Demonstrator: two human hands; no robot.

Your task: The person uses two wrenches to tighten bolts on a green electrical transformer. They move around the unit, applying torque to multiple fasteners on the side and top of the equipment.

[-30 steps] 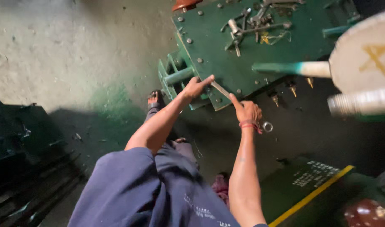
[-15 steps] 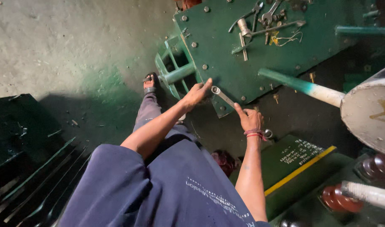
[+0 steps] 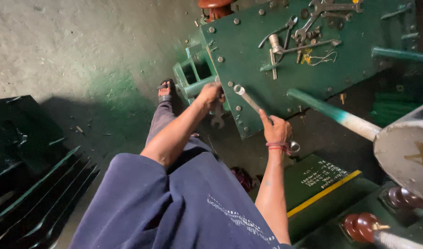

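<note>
Since the earlier frames the left hand [image 3: 210, 93] has shifted from lying spread on the wrench shaft to the corner of the green steel cover [image 3: 285, 69], where it now curls about a lower spanner [image 3: 217, 117] hanging at the plate's edge; how firmly it grips I cannot tell. The right hand [image 3: 276, 130] has stayed closed round the handle end of the long socket wrench [image 3: 248, 99], whose round head sits on a bolt at the plate's rim, so the work reads as one fastener braced from both sides. The wrench is bare, dull grey metal; the cover is flat, scuffed and studded with bolt heads. Loose spanners [image 3: 308, 32] lie scattered further up it, and a green-and-white pipe [image 3: 331, 113] slants off to the right above the rough concrete floor [image 3: 82, 50].
</note>
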